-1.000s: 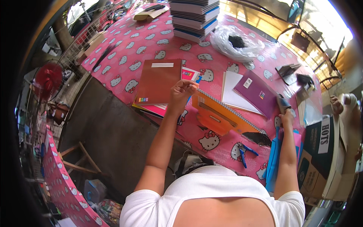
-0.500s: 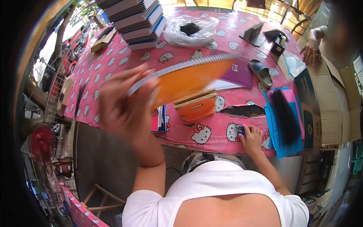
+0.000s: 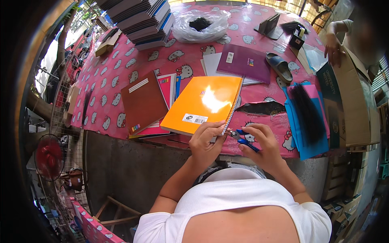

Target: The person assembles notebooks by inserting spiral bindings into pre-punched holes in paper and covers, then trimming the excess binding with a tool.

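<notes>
An orange spiral notebook [image 3: 190, 101] lies slanted in front of me, its coil along the right side. My left hand [image 3: 207, 139] is closed on its near corner, fingers at the coil's end. In my right hand [image 3: 263, 141] are small blue-handled pliers [image 3: 248, 143], their handles spread apart. The jaws are close to the coil's near end; whether they grip the wire I cannot tell. Left of the orange notebook, a brown notebook [image 3: 144, 103] rests on several others, among them a pink notebook [image 3: 167, 87]. A purple notebook [image 3: 247, 62] lies beyond, over white pages.
Tall notebook stacks [image 3: 142, 24] and a plastic bag [image 3: 200, 26] with black strands stand at the back. Right are a slipper [image 3: 279, 67], black bristle-like strands [image 3: 306, 115] on blue sheets, and a cardboard box [image 3: 352, 97] with another person's hand [image 3: 334, 50] near it. The pink tablecloth has a tear [image 3: 261, 107].
My left hand has brought the orange notebook down from the air onto the table, covering an orange block. My right hand has lifted the pliers and moved left to the coil's end.
</notes>
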`<state>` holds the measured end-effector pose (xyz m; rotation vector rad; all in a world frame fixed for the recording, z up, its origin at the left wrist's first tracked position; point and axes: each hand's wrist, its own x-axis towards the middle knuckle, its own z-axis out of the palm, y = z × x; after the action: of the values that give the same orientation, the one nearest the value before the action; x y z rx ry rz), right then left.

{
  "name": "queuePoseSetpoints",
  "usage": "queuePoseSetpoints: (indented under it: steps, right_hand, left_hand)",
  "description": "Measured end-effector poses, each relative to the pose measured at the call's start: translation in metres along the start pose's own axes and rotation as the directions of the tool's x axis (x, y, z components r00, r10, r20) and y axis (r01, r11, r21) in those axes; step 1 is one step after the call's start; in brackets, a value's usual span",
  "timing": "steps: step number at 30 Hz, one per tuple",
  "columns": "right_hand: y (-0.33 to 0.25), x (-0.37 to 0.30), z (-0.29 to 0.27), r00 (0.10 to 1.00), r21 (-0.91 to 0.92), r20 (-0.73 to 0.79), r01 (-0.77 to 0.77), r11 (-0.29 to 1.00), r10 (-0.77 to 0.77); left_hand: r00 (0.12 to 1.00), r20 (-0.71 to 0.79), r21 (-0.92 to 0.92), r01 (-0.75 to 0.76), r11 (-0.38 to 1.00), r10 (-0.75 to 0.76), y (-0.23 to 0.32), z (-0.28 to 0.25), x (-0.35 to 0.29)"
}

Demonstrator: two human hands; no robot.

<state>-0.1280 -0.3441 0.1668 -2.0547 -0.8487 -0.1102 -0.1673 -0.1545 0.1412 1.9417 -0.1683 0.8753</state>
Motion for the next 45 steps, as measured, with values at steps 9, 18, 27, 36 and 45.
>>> queuePoseSetpoints:
  steps: [9, 18, 27, 36, 45]
  right_hand:
    - [0.019, 0.0, 0.001, 0.846, 0.482, 0.443, -0.503, 0.718, 0.296]
    - [0.07, -0.008, 0.032, 0.909, 0.226, 0.237, -0.395, 0.89, 0.343]
    - [0.164, 0.055, 0.023, 1.0, -0.172, -0.017, -0.011, 0.985, 0.008]
    - [0.284, 0.181, 0.055, 0.997, -0.397, 0.038, 0.078, 0.915, -0.069]
    - [0.268, 0.197, 0.051, 0.978, -0.361, -0.166, -0.183, 0.915, 0.13]
  left_hand:
    - [0.998, 0.005, 0.027, -0.057, 0.998, 0.057, -0.002, 0.0, -0.004]
    - [0.935, -0.328, 0.127, -0.1, 0.987, 0.137, -0.027, -0.045, 0.041]
    - [0.2, -0.833, -0.496, 0.14, 0.857, -0.515, -0.142, -0.212, -0.026]
    - [0.393, -0.918, 0.34, 0.711, 0.615, 0.053, -0.149, -0.169, 0.016]
    - [0.333, 0.167, -0.409, 0.88, 0.242, -0.928, -0.206, -0.015, 0.115]
